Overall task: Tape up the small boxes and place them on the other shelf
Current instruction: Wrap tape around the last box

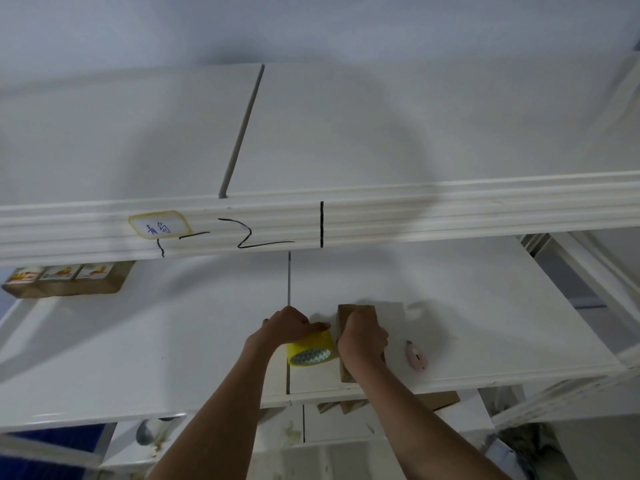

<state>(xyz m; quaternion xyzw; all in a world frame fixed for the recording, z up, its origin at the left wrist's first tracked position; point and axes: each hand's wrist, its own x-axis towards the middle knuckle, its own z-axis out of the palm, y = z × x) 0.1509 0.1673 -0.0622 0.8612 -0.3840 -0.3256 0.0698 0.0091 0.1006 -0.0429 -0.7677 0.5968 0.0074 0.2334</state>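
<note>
A roll of yellow adhesive tape [311, 348] is gripped from above by the left hand [288, 326], its fingers curled over the roll's top and its thumb stretched toward the right. The roll is held on edge, its open core turned toward the camera, just above the white middle shelf board [138, 341]. Touching the roll on its right, a small brown cardboard box [356, 310] is pressed down onto the same board by the right hand [362, 337], whose fingers are curled over the box top; most of the box is hidden beneath this hand, and only its far end and a near corner are seen. Just right of the right hand, apart from the box, a small pink utility cutter [416, 356] is laid on the board. Below the forearms, brown cardboard pieces [440, 398] are seen under the board's front edge. Far to the left of the left hand and further back, a row of printed small cartons [65, 279] is stood on the board. Beyond both hands, a white upper shelf rail [450, 216] is crossed by black marker lines and bears a yellow-edged handwritten label [159, 224].
</note>
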